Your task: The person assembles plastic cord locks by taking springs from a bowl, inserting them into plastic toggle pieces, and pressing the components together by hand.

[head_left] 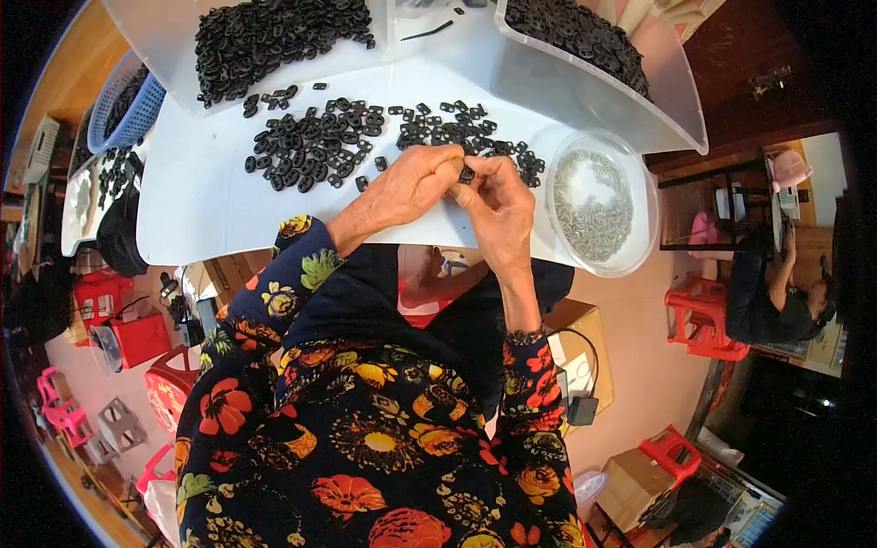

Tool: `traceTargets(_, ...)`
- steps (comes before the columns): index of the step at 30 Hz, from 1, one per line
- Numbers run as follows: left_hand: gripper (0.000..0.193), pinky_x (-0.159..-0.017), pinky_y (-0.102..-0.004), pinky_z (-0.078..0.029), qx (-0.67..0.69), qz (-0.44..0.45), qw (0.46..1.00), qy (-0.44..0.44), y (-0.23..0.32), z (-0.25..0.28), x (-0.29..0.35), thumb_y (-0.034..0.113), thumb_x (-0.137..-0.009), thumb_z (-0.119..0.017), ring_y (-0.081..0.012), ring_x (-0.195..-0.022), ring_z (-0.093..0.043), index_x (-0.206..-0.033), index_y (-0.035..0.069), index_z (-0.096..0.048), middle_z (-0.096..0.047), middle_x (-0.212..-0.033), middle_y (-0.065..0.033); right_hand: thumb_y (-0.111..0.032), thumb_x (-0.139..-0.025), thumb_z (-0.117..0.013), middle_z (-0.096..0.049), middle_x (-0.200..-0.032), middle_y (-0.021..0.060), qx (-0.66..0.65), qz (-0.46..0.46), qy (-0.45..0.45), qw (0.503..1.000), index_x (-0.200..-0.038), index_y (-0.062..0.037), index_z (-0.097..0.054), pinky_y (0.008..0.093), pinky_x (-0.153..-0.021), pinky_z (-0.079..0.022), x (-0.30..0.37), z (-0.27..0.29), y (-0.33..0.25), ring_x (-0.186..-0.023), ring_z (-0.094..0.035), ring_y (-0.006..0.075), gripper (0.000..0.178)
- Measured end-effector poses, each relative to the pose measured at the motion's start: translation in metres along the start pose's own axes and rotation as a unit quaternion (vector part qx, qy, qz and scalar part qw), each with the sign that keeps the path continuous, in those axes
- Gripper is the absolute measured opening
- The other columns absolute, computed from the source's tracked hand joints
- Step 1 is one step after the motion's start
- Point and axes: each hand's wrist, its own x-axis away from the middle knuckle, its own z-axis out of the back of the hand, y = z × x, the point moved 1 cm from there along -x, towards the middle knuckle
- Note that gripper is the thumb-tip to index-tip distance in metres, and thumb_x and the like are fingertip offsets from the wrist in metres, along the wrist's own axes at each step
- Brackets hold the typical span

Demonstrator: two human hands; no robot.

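While the person sits close against the near edge of the white counter (196,205), both hands meet just above it, right of the middle. The right hand (498,203) has its thumb and forefinger pinched narrow on a small black piece (467,173), which shows between the two hands. The left hand (413,185) is curled, its fingertips up against the right hand's; from where I stand they are hidden, so I can't tell whether they grip anything of their own.

Beyond the left hand, a loose heap of black two-holed pieces (311,146) spreads over the counter, and a second heap of black pieces (438,128) lies just beyond the fingers. Near the counter's right corner, beside the right hand, stands a round clear tub (650,205) with slim silvery pieces (594,224) scattered across its bottom.

Along the far edge, a clear bin on the left (151,36) and a clear bin on the right (681,105) both carry masses of black parts. Past the left edge sits a blue basket (135,123). Well off to the right, another person (776,310) sits by red stools (699,320).
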Motion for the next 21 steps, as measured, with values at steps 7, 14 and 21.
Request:
traceTargets(7,0.027,-0.053,-0.0367,-0.038,-0.010,-0.019,1.000,-0.005,0.0000,0.0009,-0.0009,0.019,-0.091,-0.040,-0.0201,-0.054,-0.042,-0.075,-0.003,-0.042,-0.042,-0.060,-0.0137,0.002,-0.078,-0.068,-0.053,-0.073,0.0004,0.052,0.023,0.008,0.998,-0.096,0.0005,-0.055,0.0207,-0.054,-0.039,-0.0002,0.0015,0.0020,-0.065,-0.047,0.0052,0.023)
traceTargets(14,0.026,-0.054,-0.0383,-0.038,-0.006,-0.001,1.000,-0.013,-0.0043,0.0006,0.0004,0.020,-0.090,-0.041,-0.0249,-0.054,-0.041,-0.076,-0.003,-0.043,-0.043,-0.061,-0.0152,0.001,-0.078,-0.069,-0.054,-0.071,0.0005,0.059,0.030,0.014,0.998,-0.095,0.0000,-0.056,0.0211,-0.055,-0.041,0.0006,-0.0009,0.0001,-0.064,-0.047,0.0055,0.022)
traceTargets(21,0.025,-0.053,-0.0383,-0.037,0.040,-0.004,0.999,-0.012,-0.0053,0.0001,-0.0006,0.019,-0.090,-0.041,-0.0252,-0.054,-0.042,-0.076,-0.002,-0.043,-0.042,-0.062,-0.0156,0.005,-0.079,-0.068,-0.055,-0.075,-0.0008,-0.035,0.026,0.015,0.999,-0.095,0.0003,-0.057,0.0197,-0.061,-0.043,0.0011,-0.0033,0.0026,-0.068,-0.048,0.0047,0.020)
